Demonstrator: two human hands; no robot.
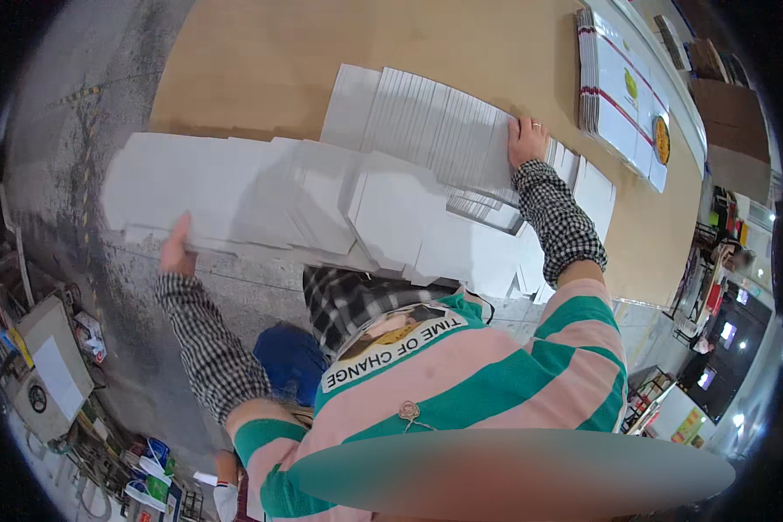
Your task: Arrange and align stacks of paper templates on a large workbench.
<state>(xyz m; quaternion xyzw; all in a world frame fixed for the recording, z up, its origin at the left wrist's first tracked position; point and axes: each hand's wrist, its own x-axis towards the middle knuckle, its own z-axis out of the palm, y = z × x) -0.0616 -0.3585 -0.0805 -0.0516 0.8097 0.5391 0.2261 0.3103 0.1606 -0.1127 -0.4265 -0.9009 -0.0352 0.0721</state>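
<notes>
Head view: left hand [177, 250] touches overlapping white sheets [209, 178] along the table's [261, 61] near edge; right hand [528, 143] rests on fanned white cards [444, 130]; cannot tell either grip.

2 arms [562, 217] wide apart; left fingers [181, 230] partly hidden; right fingers [525, 132] bent

White sheets [396, 196] in overlapping rows

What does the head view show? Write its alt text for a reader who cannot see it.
Overlapping white sheets lie on a tan tabletop, with a person's left hand at their near edge and right hand on the closely layered far row. Flat printed white pieces are stacked at upper right.
</notes>
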